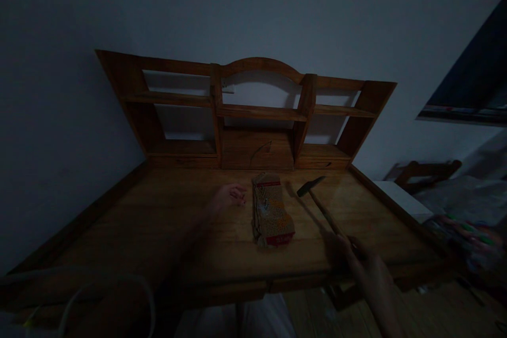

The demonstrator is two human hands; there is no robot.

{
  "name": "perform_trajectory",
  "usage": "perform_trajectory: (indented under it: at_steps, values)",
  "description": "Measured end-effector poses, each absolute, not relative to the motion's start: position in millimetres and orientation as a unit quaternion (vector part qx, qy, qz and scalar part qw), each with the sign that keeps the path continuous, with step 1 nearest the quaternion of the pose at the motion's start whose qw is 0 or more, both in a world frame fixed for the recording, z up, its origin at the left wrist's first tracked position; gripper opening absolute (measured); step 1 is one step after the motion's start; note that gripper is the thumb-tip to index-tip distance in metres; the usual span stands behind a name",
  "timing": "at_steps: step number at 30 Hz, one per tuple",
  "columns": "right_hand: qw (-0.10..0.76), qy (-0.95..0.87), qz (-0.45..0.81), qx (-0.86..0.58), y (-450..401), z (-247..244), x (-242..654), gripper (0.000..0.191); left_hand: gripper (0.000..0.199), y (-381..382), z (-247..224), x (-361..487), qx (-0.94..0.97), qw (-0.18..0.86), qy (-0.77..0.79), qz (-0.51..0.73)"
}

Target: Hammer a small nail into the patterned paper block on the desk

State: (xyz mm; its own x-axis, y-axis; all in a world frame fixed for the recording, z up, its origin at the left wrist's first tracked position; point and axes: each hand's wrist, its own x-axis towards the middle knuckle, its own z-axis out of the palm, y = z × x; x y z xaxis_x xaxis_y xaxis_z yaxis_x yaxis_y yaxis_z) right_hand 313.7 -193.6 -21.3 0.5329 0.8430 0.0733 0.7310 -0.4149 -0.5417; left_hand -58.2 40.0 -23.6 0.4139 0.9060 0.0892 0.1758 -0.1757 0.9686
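Observation:
A hammer (pixel 311 186) with a dark head and a long wooden handle is raised over the desk, its head up and to the left. My right hand (pixel 348 248) is closed around the lower end of that handle. Left of the hammer lies a worn brown packet (pixel 274 211) with red bands and a crumpled left side. My left hand (pixel 233 195) is just left of the packet, apart from it, with its fingers curled together. Whatever those fingers may hold is too dim to make out.
The wooden desk (pixel 178 185) carries a shelf unit (pixel 257 112) along its back, against the wall. Beyond the right edge are a white surface (pixel 400 198), a wooden chair back (pixel 430 170) and a heap of coloured things (pixel 471 235). A pale looped cord (pixel 114 277) crosses the lower left.

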Motion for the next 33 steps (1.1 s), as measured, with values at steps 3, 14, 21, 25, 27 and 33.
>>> perform_trajectory:
  at_steps: [3,14,21,25,27,33]
  values:
    - [0.269,-0.478,0.101,-0.83,-194.6,-19.9,313.0,0.06,0.035,35.0,-24.5,-51.7,0.674,0.488,0.421,0.361]
    - [0.264,-0.49,0.095,-0.825,-194.2,-19.2,313.5,0.059,0.022,-8.1,-0.4,-6.3,0.662,0.455,0.41,0.431]
    - [0.252,-0.477,0.098,-0.836,-193.5,-16.4,311.4,0.056,0.016,-30.9,2.7,2.8,0.8,0.301,0.396,0.335]
    - [0.258,-0.485,0.086,-0.831,-194.5,-17.3,311.1,0.058,0.016,-31.8,0.0,-0.2,0.808,0.284,0.397,0.33]
    - [0.258,-0.487,0.09,-0.829,-195.0,-16.7,310.0,0.057,0.017,-29.9,-3.8,0.1,0.807,0.295,0.386,0.335]
    - [0.24,-0.475,0.082,-0.843,-193.3,-14.8,309.7,0.059,0.02,-29.0,-9.3,0.7,0.805,0.307,0.383,0.334]
